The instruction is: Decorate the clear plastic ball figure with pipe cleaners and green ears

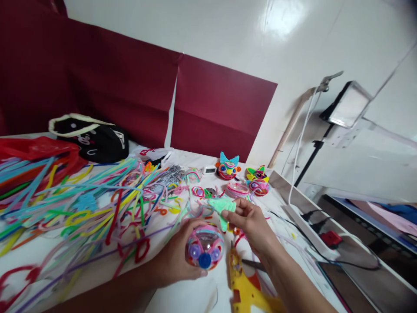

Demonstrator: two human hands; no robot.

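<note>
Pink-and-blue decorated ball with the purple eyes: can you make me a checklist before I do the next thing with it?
1. Decorated ball gripped: ok, your left hand is wrapped around its side.
2. Mint-green fuzzy piece gripped: ok, pinched by your right hand.
3. Face parts on the ball: ok, two purple eyes and a round blue nose show.
4. Yellow plastic glue gun well away from your arms: not ok, it lies right beside your right forearm.
5. Glue gun cool: cannot tell, heat doesn't show.
6. Table tidy: not ok, colourful fuzzy strips are scattered over it.
</note>
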